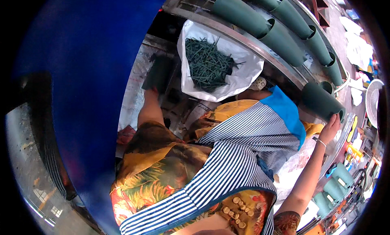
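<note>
Right hand (331, 127) rested with fingers spread against the end of the nearest dark green tube (321, 100), not clamped round it. Left hand (152, 89) was mostly hidden behind a dark green piece (158, 72); its grip could not be told. Row of green tubes (276, 26) already lay side by side along the metal rail (243, 38). White bag (239, 72) of green sticks (208, 64) remained well filled, so much work likely remained.
</note>
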A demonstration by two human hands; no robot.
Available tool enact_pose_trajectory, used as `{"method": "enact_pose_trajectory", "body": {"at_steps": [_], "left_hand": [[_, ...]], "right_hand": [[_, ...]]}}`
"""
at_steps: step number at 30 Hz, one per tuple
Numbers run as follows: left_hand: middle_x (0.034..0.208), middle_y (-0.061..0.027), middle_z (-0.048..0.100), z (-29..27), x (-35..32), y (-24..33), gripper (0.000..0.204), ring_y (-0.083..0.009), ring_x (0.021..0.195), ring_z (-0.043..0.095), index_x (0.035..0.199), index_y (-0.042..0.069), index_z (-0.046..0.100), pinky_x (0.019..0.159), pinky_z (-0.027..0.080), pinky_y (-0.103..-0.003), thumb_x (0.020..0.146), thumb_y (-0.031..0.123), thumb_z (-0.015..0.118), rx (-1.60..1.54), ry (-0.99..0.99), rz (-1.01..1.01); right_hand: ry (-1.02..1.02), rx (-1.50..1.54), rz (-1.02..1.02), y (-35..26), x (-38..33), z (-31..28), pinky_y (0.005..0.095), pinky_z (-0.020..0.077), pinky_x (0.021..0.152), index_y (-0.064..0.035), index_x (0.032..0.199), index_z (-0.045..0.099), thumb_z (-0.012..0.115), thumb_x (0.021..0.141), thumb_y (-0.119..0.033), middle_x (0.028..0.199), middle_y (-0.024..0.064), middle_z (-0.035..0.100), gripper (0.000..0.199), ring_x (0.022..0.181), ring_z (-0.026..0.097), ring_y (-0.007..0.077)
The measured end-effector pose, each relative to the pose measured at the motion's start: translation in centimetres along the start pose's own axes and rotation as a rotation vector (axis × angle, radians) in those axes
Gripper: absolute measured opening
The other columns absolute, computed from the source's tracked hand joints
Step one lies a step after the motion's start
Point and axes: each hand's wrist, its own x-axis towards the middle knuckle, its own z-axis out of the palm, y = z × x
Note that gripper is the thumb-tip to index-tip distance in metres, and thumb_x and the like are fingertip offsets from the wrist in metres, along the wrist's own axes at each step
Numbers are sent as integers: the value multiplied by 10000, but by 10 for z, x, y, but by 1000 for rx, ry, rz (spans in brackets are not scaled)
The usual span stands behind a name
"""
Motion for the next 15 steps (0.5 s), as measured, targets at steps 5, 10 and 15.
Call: {"method": "enact_pose_trajectory", "body": {"at_steps": [5,10,15], "left_hand": [[1226,-183,547,-2,-5,-5,332,-346,1140,526,1169,55,552,921,447,-473,842,95,588,65,24,16],[1223,-177,549,14,-10,6,325,-338,1146,524,1160,58,563,919,446,-474,836,69,584,272,161,154],[1235,-199,541,10,-110,75,343,-363,1142,504,1166,30,570,981,395,-475,828,81,597,147,222,1092]], "right_hand": [[4,-17,0,1,1,2,398,400,969,-31,1241,588,422,1001,-342,1204,156,623,426,1108,555,338],[33,-61,-142,40,3,13,394,405,968,-23,1167,622,499,971,-244,1173,150,636,321,1101,563,304],[151,5,-26,-24,11,19,477,365,999,-68,1053,655,601,891,-284,1064,115,661,275,1014,587,321]]}}
